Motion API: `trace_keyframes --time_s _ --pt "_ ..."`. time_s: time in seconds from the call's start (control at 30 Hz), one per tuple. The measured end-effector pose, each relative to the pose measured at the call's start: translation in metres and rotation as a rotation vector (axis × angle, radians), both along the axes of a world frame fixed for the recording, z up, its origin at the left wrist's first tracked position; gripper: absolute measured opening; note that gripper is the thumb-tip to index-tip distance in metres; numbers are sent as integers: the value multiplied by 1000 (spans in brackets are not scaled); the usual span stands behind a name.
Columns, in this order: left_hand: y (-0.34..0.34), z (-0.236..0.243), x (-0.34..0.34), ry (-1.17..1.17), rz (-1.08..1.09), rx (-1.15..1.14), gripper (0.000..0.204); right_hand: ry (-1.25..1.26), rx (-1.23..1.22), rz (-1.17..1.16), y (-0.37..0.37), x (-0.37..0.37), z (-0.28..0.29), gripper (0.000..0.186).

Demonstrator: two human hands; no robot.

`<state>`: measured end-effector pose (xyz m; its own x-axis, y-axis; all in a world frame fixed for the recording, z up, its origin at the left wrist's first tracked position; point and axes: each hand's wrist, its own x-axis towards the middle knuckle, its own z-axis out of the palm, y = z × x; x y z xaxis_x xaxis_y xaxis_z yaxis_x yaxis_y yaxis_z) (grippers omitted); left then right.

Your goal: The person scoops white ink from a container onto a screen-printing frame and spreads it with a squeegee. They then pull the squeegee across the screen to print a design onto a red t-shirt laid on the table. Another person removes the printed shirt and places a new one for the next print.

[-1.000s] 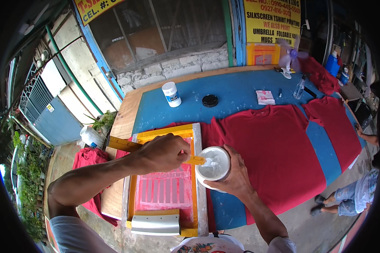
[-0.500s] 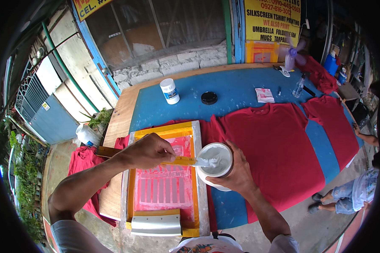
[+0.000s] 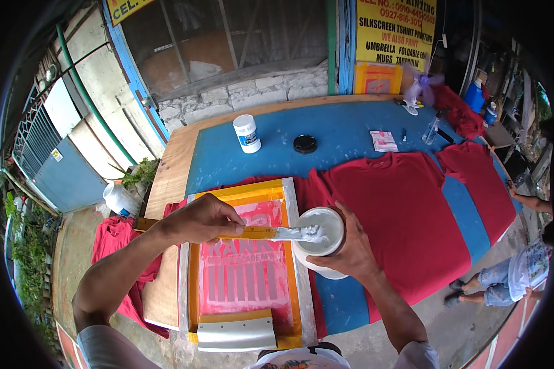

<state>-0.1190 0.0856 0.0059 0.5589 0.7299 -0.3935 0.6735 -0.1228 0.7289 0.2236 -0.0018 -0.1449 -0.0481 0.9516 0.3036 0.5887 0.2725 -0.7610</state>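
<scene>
My left hand (image 3: 204, 220) is closed around a flat yellow ruler-like stick (image 3: 257, 232). Thick white ink (image 3: 311, 234) coats the stick's far end, which lies over the mouth of a white tub (image 3: 324, 265). More of the white ink is inside the tub. With fingers wrapped round its right side, my right hand (image 3: 356, 251) holds the tub tilted a little toward me. Under my left forearm lies a silkscreen frame (image 3: 294, 277) with a pink stencil mesh, on top of a red shirt. A squeegee (image 3: 237, 332) with a metal holder rests across the frame's near end.
Red T-shirts (image 3: 394, 227) are spread over the blue tabletop (image 3: 345, 126). Toward the back stand a white jar (image 3: 247, 134), a black lid (image 3: 305, 144), a clear bottle (image 3: 431, 130) and a purple fan (image 3: 420, 86). Another person's hand (image 3: 516, 190) is at the right edge.
My left hand has drawn the stick a little to the left, so more of its ink-coated end shows. The tub has shifted slightly right, still in my right hand.
</scene>
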Motion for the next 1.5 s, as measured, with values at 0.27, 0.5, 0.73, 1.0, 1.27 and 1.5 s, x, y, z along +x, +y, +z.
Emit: trace_keyframes --time_s 0.27,0.5,0.73,1.0,1.27,1.5 --pt "7 -9 -21 -25 -3 -12 30 29 -70 -39 0 0 -2 142" --pt "5 1 -31 42 69 -31 32 34 -67 -37 1 2 -3 143" --pt "-2 18 -48 101 109 -25 33 63 -56 -38 6 3 -7 142" --pt "-8 18 -73 -3 154 -59 31 83 -44 -63 8 9 -8 142" --pt "-20 24 -117 -61 350 -67 34 123 -24 -64 9 7 -5 141" --pt "-22 8 -188 -171 446 -118 32 163 -5 -50 11 7 -8 139"
